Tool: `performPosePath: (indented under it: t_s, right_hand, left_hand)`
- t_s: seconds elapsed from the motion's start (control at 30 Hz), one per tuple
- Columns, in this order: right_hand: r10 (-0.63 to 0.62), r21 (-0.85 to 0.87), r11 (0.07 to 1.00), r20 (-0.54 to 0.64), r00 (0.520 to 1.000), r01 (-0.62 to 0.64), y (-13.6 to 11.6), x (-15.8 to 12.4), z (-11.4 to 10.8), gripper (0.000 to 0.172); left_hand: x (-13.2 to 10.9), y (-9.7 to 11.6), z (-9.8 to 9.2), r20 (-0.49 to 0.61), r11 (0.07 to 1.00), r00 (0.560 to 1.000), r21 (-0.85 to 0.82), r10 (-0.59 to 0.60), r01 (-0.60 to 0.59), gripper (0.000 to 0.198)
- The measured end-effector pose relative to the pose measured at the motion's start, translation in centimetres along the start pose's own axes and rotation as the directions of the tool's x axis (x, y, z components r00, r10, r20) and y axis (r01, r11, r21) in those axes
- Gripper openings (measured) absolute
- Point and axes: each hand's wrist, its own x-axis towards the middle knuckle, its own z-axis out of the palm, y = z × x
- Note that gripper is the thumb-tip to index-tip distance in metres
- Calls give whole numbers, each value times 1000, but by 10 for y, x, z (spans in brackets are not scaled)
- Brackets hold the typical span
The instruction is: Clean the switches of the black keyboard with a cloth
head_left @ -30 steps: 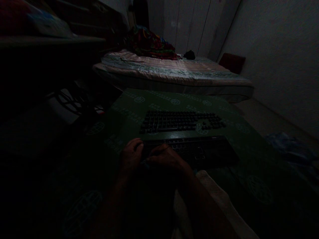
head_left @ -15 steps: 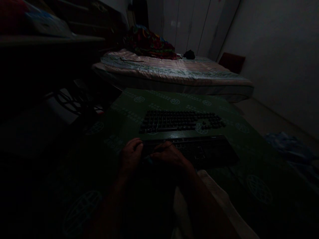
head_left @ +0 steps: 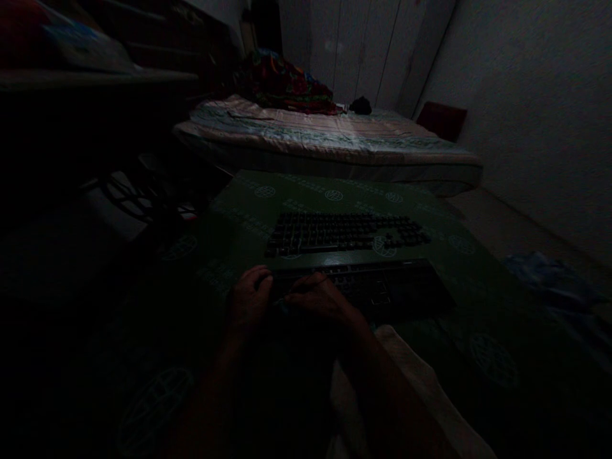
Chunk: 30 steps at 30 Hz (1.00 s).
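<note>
Centrally, in the head view, a black keyboard base (head_left: 415,290) lies flat on a green printed tabletop (head_left: 229,220); clock positions are taken from its middle, with twelve o'clock away from the wearer. Loose black keycaps (head_left: 310,233) are set out in keyboard order at twelve o'clock, just beyond the base and apart from it. The left hand (head_left: 248,296) rests at the nine o'clock end, fingers bent and thumb near the edge; whether it clasps or merely steadies the base cannot be told. The right hand (head_left: 320,296), just inside it toward nine o'clock, has its fingers drawn together low over the base; something thin seems to lie between them, but the dimness hides what it is and how firmly it is pinched. A pale cloth (head_left: 415,366) lies toward five o'clock, beside the right forearm.

Good practice, as judged here: the left hand should bear down lightly so that the base does not slide, the right should work with small fingertip strokes, and both should avoid brushing the ordered keycaps. More light would help.

Markings: globe emblems (head_left: 333,195) and rows of pale lettering repeat across the tabletop, too faint to read. No brand is legible on the base.
</note>
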Motion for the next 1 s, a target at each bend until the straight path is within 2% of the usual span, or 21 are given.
performPosePath:
  t_s: [0.1, 0.27, 0.37, 0.6, 0.73, 0.83, 0.9, 1.0]
  right_hand:
    - [8, -17, 1000, 26, 1000, -8, 2, 0, 1, 13]
    - [83, 107, 990, 57, 995, -89, -5, -2, 1, 10]
    - [72, 135, 988, 52, 996, -79, -10, -2, 2, 11]
    - [21, 27, 999, 51, 998, -22, -14, 6, 8, 7]
    - [-32, -105, 993, 138, 990, 47, -21, 9, 7, 9]
    - [-95, -123, 986, 165, 982, 116, -25, 6, 6, 14]
    - [-128, -117, 983, 135, 983, 144, -23, 1, 7, 17]
    - [-136, -125, 983, 13, 991, 136, -15, -8, 8, 17]
  left_hand:
    - [1, -2, 1, -8, 1000, 1000, -4, 17, -17, 27]
    - [2, -2, 1, 6, 1000, 1000, 9, 20, -20, 28]
    - [3, -1, 0, 11, 1000, 1000, 5, 18, -18, 28]
    - [6, -1, 0, -10, 1000, 1000, -28, 4, -5, 28]
    - [10, -5, 0, -21, 999, 1000, -42, 10, -11, 27]
    - [14, -7, -1, -39, 998, 999, -66, 0, -2, 23]
    - [16, -7, -2, -44, 996, 998, -84, -36, 32, 21]
    - [16, -2, -3, -21, 984, 988, -96, -156, 153, 24]
